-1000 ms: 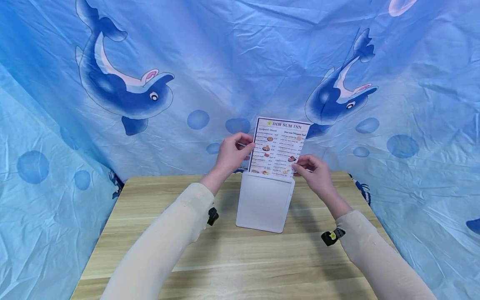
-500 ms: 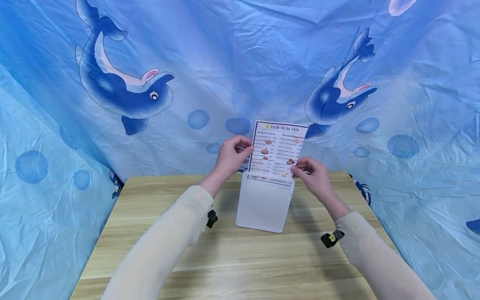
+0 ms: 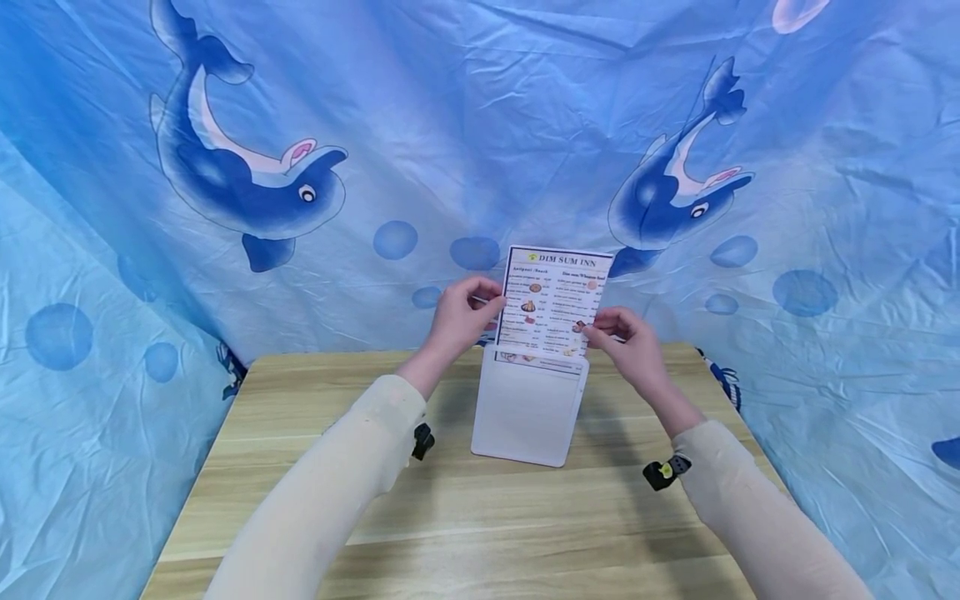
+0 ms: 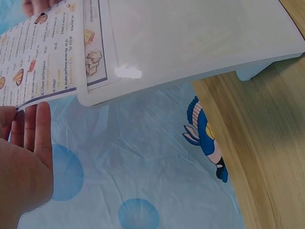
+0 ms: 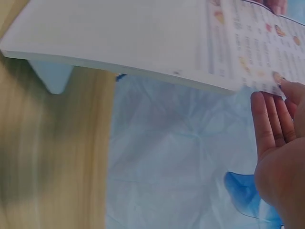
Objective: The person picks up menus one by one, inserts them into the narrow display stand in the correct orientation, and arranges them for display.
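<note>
A printed menu sheet [image 3: 551, 304] headed DIM SUM INN stands upright, its bottom strip inside the top of a white sign holder [image 3: 528, 412]. My left hand [image 3: 465, 315] pinches the sheet's left edge between thumb and fingers. On the opposite edge, lower down, my right hand [image 3: 628, 346] pinches it likewise. Through the clear front of the holder [image 4: 190, 38], the left wrist view shows the sheet's lower border and food pictures. The right wrist view has the right thumb on the menu's face [image 5: 267, 47], fingers behind.
The holder leans back on a small support foot [image 5: 52, 76] on a wooden table [image 3: 480, 533]. Close behind the table's far edge hangs a blue curtain [image 3: 450, 125] printed with dolphins. Each wrist wears a small black camera [image 3: 660, 475].
The menu sheet has moved down, and its bottom strip now shows behind the holder's clear front. Both hands keep their pinch; the left has lowered slightly. The holder stays in place.
</note>
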The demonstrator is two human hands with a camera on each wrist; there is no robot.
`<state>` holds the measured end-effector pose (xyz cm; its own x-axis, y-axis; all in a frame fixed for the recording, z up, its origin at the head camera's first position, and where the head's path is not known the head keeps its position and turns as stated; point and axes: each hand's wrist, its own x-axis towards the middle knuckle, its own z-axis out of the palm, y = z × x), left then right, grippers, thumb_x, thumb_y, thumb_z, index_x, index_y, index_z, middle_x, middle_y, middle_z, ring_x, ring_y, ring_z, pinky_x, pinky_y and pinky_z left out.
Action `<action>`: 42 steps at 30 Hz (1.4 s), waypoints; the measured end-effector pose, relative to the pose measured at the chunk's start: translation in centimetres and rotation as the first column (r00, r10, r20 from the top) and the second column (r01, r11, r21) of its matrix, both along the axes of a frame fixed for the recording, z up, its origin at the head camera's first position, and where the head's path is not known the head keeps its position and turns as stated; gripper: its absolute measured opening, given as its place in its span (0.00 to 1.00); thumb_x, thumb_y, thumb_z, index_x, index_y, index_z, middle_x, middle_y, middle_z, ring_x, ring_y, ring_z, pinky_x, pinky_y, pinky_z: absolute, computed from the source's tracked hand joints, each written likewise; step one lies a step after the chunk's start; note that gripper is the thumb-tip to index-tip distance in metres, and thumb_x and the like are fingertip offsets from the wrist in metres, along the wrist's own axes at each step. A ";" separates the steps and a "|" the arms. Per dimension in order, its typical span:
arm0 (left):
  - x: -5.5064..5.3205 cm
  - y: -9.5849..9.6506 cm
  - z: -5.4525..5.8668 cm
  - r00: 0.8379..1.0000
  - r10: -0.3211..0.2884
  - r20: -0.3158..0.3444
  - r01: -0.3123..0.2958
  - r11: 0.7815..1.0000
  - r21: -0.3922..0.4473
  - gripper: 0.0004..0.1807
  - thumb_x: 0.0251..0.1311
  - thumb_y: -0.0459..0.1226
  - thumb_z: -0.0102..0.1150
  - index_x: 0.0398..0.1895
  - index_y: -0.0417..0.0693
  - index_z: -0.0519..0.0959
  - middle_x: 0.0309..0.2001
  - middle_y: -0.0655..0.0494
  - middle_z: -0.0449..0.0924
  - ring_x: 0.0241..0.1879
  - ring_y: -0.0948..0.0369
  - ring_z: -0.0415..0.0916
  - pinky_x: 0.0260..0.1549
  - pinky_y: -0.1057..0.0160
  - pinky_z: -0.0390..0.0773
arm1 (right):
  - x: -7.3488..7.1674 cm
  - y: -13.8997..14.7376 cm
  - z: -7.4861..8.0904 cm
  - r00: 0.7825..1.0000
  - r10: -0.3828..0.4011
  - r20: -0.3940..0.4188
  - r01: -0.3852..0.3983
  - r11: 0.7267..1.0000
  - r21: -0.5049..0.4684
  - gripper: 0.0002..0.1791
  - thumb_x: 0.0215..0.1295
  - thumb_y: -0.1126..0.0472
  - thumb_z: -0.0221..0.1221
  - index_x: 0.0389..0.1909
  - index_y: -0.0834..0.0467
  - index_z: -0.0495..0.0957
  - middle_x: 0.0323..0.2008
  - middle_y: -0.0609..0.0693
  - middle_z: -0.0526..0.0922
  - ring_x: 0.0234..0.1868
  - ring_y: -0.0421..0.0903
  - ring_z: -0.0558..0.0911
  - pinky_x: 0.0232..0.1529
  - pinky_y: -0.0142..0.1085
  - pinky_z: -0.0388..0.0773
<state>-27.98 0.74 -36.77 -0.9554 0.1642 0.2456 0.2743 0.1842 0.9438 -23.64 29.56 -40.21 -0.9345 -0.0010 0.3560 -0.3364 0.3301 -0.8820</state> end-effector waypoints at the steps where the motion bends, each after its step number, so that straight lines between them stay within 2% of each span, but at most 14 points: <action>1: 0.0 0.0 0.0 1.000 0.001 0.001 -0.001 1.000 -0.001 0.06 0.73 0.35 0.67 0.47 0.44 0.85 0.42 0.48 0.83 0.37 0.55 0.83 0.36 0.60 0.92 | -0.1 0.1 0.3 1.000 0.002 -0.002 -0.002 1.000 -0.006 0.16 0.72 0.66 0.69 0.55 0.71 0.80 0.41 0.49 0.87 0.37 0.38 0.87 0.43 0.36 0.90; 9: -0.1 -0.1 -0.2 1.000 0.000 0.004 0.000 1.000 0.007 0.06 0.73 0.35 0.68 0.47 0.43 0.85 0.42 0.48 0.83 0.37 0.55 0.83 0.36 0.59 0.92 | -0.6 0.4 2.5 0.999 0.025 -0.029 -0.026 0.999 -0.043 0.18 0.74 0.64 0.68 0.58 0.70 0.80 0.42 0.51 0.87 0.40 0.41 0.87 0.45 0.34 0.90; 17: -0.1 -0.2 -0.4 1.000 0.007 -0.002 -0.007 1.000 0.006 0.05 0.73 0.35 0.68 0.47 0.44 0.85 0.41 0.49 0.83 0.36 0.54 0.83 0.38 0.54 0.92 | -1.1 0.4 3.6 0.999 0.014 -0.047 -0.018 0.996 -0.089 0.17 0.74 0.66 0.67 0.57 0.72 0.79 0.42 0.52 0.87 0.40 0.40 0.87 0.45 0.34 0.90; 26: -0.1 -0.2 -0.4 1.000 0.007 -0.003 -0.007 1.000 -0.006 0.07 0.72 0.37 0.68 0.47 0.45 0.85 0.42 0.49 0.84 0.37 0.55 0.83 0.41 0.51 0.92 | -1.0 0.0 3.7 0.999 -0.015 -0.031 0.012 0.995 -0.096 0.16 0.73 0.65 0.68 0.54 0.71 0.80 0.41 0.54 0.85 0.38 0.40 0.87 0.43 0.34 0.90; 34: -0.5 -0.5 0.6 0.999 0.011 -0.048 -0.010 1.000 0.021 0.08 0.73 0.40 0.68 0.48 0.46 0.86 0.42 0.50 0.85 0.40 0.53 0.85 0.41 0.57 0.91 | -1.0 0.0 3.7 0.999 -0.013 -0.037 0.009 0.995 -0.098 0.15 0.73 0.68 0.67 0.53 0.73 0.79 0.39 0.49 0.85 0.38 0.40 0.86 0.43 0.33 0.90; 38: -0.8 -0.5 1.1 0.999 0.011 -0.041 -0.010 0.999 0.037 0.09 0.73 0.41 0.68 0.48 0.46 0.86 0.42 0.50 0.84 0.41 0.53 0.85 0.41 0.58 0.91 | -1.0 -0.2 3.6 0.999 -0.010 -0.039 0.005 0.993 -0.122 0.14 0.73 0.69 0.67 0.53 0.74 0.79 0.37 0.47 0.85 0.38 0.40 0.86 0.43 0.34 0.90; 42: -1.0 -0.5 1.3 1.000 0.002 -0.028 0.000 0.998 0.067 0.09 0.73 0.40 0.69 0.49 0.46 0.86 0.43 0.50 0.84 0.41 0.54 0.84 0.44 0.55 0.91 | -0.9 -0.4 3.6 0.999 -0.005 -0.035 0.000 0.991 -0.132 0.14 0.72 0.70 0.66 0.52 0.75 0.79 0.37 0.46 0.85 0.37 0.40 0.86 0.42 0.35 0.91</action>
